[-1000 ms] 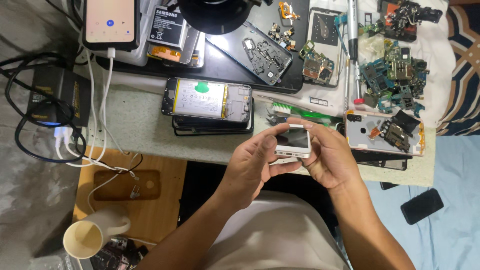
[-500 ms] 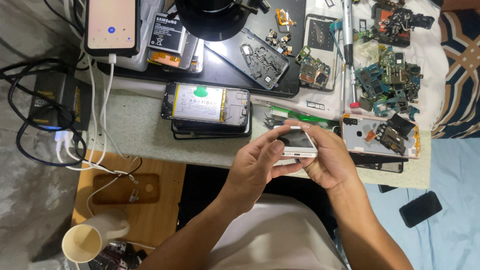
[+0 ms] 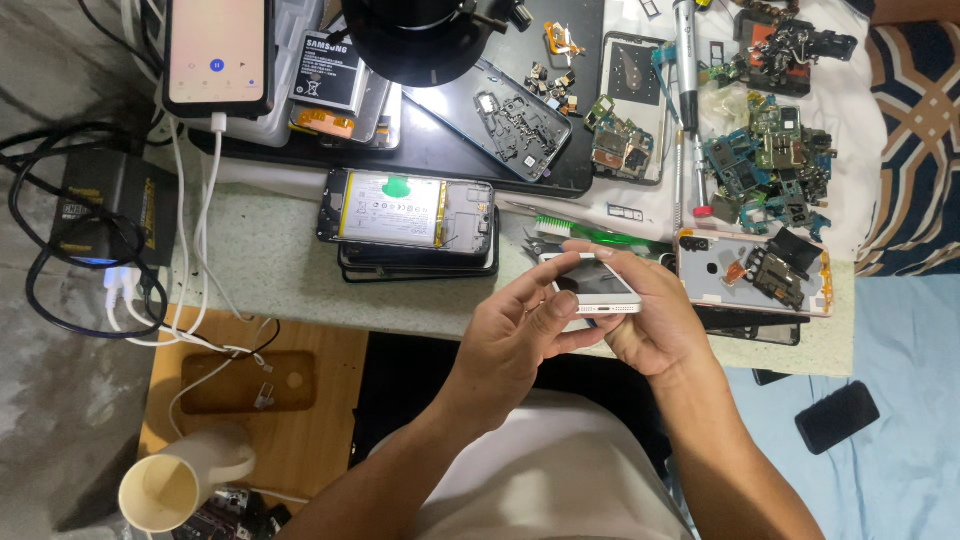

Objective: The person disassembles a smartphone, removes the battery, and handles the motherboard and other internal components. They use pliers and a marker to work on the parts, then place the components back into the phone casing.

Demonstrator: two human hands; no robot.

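Both my hands hold a small white phone [image 3: 597,286] just above the near edge of the work table. My left hand [image 3: 515,335] grips its left side, thumb pressed on the lower edge and fingers curled over the top. Around the right side and back of the phone wraps my right hand [image 3: 652,320]. An opened phone with its white battery showing [image 3: 405,210] lies on a stack of dark phones to the left. A green toothbrush [image 3: 600,236] lies just beyond the white phone.
A pink phone back with loose parts [image 3: 755,270] lies right of my hands. Circuit boards [image 3: 770,165] are heaped at the far right. A lit phone [image 3: 217,50] charges at the top left, cables run to a black adapter [image 3: 105,205]. A cream mug [image 3: 185,480] stands below.
The view has shifted a little. My hands keep the white phone in much the same place, and my left fingers have shifted slightly on its edge.
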